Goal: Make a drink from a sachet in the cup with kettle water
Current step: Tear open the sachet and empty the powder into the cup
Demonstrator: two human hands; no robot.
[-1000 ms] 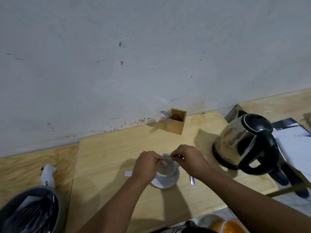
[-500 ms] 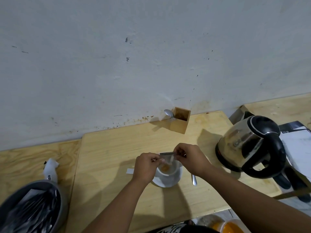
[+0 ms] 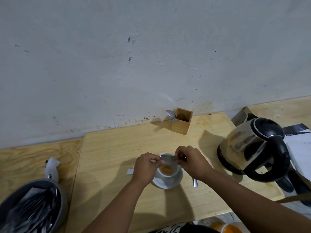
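Fingers of our left hand (image 3: 145,167) & right hand (image 3: 190,161) pinch the small silvery sachet (image 3: 168,159) over the white ceramic cup (image 3: 175,173), orange powder inside. Risk: a shaky tilt spills powder onto the saucer (image 3: 165,182).

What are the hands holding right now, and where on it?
Both hold the sachet above the cup: the left hand pinches its left end, the right hand its right end. Orange powder lies in the cup.
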